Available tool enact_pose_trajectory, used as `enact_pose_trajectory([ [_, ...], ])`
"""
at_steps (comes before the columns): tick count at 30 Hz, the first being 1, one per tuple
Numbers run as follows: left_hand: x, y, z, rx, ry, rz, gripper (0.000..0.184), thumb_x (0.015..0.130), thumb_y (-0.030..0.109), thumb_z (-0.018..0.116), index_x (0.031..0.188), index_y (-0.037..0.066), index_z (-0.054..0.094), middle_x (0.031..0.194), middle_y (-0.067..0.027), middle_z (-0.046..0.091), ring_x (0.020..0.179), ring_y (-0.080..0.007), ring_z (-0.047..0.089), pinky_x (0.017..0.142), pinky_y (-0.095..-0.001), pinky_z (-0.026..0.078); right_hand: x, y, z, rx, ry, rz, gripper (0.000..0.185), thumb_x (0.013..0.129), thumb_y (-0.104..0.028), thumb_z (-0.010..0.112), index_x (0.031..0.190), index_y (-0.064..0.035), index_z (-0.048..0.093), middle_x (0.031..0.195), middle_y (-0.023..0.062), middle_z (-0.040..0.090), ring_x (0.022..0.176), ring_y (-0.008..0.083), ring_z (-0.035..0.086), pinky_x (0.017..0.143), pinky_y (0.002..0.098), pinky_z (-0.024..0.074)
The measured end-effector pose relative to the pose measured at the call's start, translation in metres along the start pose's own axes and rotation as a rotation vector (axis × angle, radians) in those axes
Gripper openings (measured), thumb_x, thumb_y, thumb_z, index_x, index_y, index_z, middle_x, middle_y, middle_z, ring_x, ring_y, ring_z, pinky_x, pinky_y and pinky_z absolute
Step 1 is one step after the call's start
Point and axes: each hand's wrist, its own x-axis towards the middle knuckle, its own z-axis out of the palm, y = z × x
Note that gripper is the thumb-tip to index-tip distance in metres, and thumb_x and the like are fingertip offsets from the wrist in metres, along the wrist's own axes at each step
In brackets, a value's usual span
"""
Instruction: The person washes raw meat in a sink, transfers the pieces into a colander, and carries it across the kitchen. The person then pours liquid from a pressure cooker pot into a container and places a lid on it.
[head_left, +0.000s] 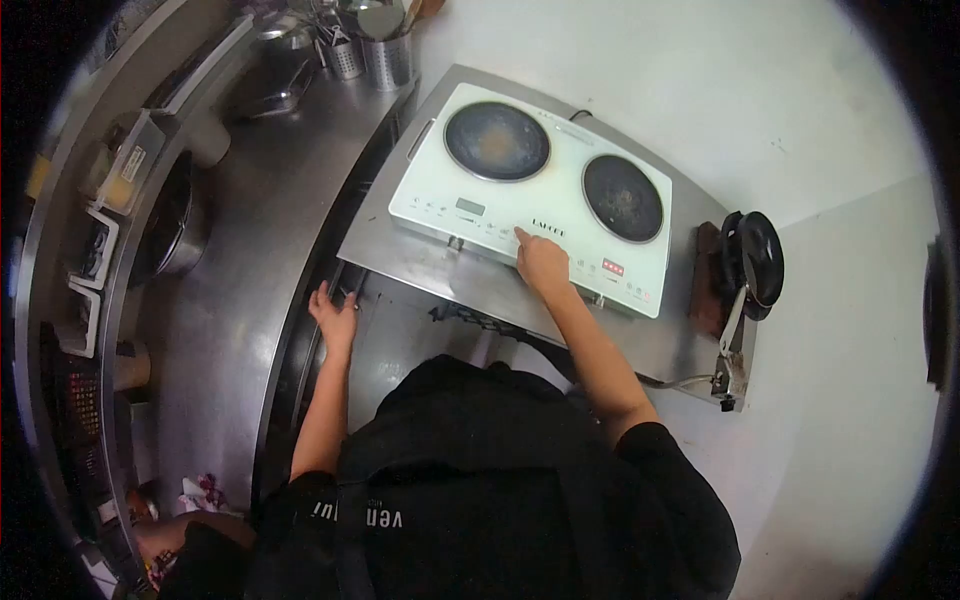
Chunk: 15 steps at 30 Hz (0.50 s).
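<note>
A white double-burner electric cooktop [480,209] with two round dark plates lies on a steel table. My right hand [543,262] reaches over its front control strip, index finger stretched out onto the panel near the middle and the other fingers partly curled. Nothing is held in it. Right of that hand, a small red display [613,267] is lit; the left display [471,207] looks grey. My left hand [333,318] hangs by the gap between the table's left corner and the long counter, its fingers apart and no object in it.
A long steel counter [290,200] runs along the left, with a perforated utensil holder [388,62] at its far end and a metal bowl [180,235] beside the shelf. Dark pans [762,260] stand at the table's right end. Another person's dark clothing [205,560] shows at lower left.
</note>
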Motion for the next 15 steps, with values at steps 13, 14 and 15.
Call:
enact_pose_trajectory([
  [13,0.027,-0.057,-0.01,0.184,0.037,0.165,0.067,0.076,0.022,0.072,0.132,0.004,0.04,0.135,-0.0273,0.028,0.127,-0.0413,0.027,0.107,-0.0455,0.023,0.083,-0.024,-0.023,0.311,0.123,0.08,0.028,0.088,-0.021,0.046,0.105,-0.0063,0.064,0.085,0.0208,0.065,0.083,0.0356,0.063,0.075,0.046,0.0492],
  [14,0.027,-0.06,-0.012,0.201,0.024,0.144,0.067,0.076,0.022,0.072,0.133,0.004,0.04,0.135,-0.0274,0.028,0.127,-0.0413,0.027,0.107,-0.0455,0.024,0.051,-0.022,-0.018,0.377,0.191,0.026,0.028,0.088,-0.022,0.049,0.107,-0.0067,0.063,0.085,0.0203,0.065,0.083,0.0351,0.063,0.076,0.0444,0.0492],
  [15,0.028,-0.062,-0.018,0.221,0.019,0.116,0.067,0.076,0.022,0.071,0.133,0.004,0.039,0.135,-0.0275,0.028,0.127,-0.0413,0.027,0.107,-0.0456,0.024,0.021,-0.016,-0.014,0.441,0.254,-0.04,0.029,0.087,-0.023,0.051,0.109,-0.0072,0.063,0.084,0.0197,0.065,0.082,0.0347,0.063,0.077,0.0428,0.0491],
])
